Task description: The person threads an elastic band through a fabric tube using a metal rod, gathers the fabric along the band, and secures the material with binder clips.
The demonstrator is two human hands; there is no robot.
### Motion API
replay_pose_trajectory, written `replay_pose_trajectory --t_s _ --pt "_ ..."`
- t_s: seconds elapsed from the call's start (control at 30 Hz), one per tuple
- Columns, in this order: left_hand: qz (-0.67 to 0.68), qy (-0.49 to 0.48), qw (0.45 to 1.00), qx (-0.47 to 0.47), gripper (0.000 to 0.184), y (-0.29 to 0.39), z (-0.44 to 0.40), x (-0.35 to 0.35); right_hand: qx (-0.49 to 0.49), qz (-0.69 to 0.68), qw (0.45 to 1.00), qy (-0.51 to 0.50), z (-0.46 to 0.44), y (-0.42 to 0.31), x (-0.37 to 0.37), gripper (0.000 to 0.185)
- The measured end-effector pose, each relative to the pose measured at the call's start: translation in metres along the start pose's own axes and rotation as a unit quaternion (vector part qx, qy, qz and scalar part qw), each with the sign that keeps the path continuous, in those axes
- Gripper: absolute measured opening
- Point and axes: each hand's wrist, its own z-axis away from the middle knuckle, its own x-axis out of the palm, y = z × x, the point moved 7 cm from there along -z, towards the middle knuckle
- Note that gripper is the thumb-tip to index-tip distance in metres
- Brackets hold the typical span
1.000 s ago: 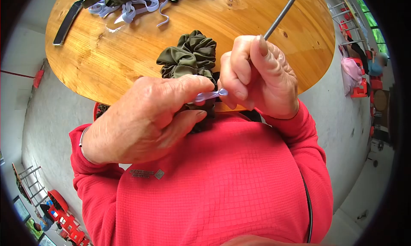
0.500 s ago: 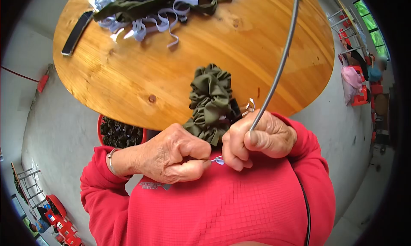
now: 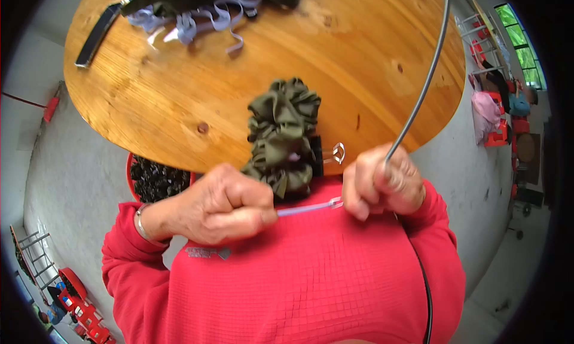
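Note:
My left hand (image 3: 224,206) is closed around a lavender elastic band (image 3: 305,210), which stretches taut across my chest. The band's other end meets a small silver metal loop (image 3: 336,203) beside my right hand (image 3: 382,182). That hand is closed around a long, thin grey rod (image 3: 426,84) rising toward the upper right. Whether rod and loop are one piece is hidden by my fingers. Gathered olive-green fabric (image 3: 284,119) lies at the table's near edge, just beyond my hands. A black binder clip (image 3: 317,154) with silver handles sits at its right side.
On the round wooden table (image 3: 161,99) lie more dark green fabric and lavender elastic strips (image 3: 218,22), with a black strip (image 3: 98,36) at left. Below the edge stands a red basin (image 3: 131,179) of dark pieces. Red stools and people appear far off at both sides.
My hands have moved apart, so a longer stretch of lavender elastic shows between them. My right hand and the rod have shifted right. The view has also shifted slightly.

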Motion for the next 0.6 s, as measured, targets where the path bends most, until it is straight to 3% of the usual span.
replay_pose_trajectory --t_s 0.03,0.07,0.1,0.17,0.27,0.33,0.43,0.53,0.6 --pt "0.053 0.008 0.998 -0.040 0.027 -0.004 0.000 0.000 -0.004 -0.014 1.000 0.013 -0.002 0.000 -0.003 0.046" --pt "0.106 0.001 0.994 -0.024 0.022 -0.001 -0.003 0.001 -0.019 -0.046 0.999 0.018 -0.005 0.003 -0.005 0.047" --pt "0.181 -0.002 0.980 -0.083 0.017 -0.007 0.001 0.004 -0.037 -0.076 0.996 0.021 -0.010 0.005 -0.006 0.047" --pt "0.193 0.056 0.978 -0.046 0.022 -0.004 -0.006 0.003 -0.074 -0.106 0.991 0.017 -0.022 0.008 -0.006 0.046" --pt "0.166 0.036 0.984 -0.057 0.021 0.004 -0.010 -0.003 -0.092 -0.158 0.983 0.027 -0.030 0.011 -0.007 0.043" --pt "0.161 -0.012 0.983 -0.089 0.020 0.001 -0.011 0.004 -0.055 -0.132 0.989 0.036 -0.031 0.014 -0.005 0.044" --pt "0.001 -0.088 0.991 -0.098 0.019 0.007 -0.022 0.011 -0.008 -0.086 0.995 0.043 -0.033 0.009 0.001 0.045" --pt "-0.068 -0.013 0.997 0.014 0.026 0.005 -0.024 0.008 -0.034 -0.043 0.998 -0.014 -0.033 0.004 0.008 0.044" --pt "-0.038 0.013 0.998 0.041 0.027 0.006 -0.020 0.006 -0.037 -0.072 0.997 -0.011 -0.029 0.004 0.008 0.043"
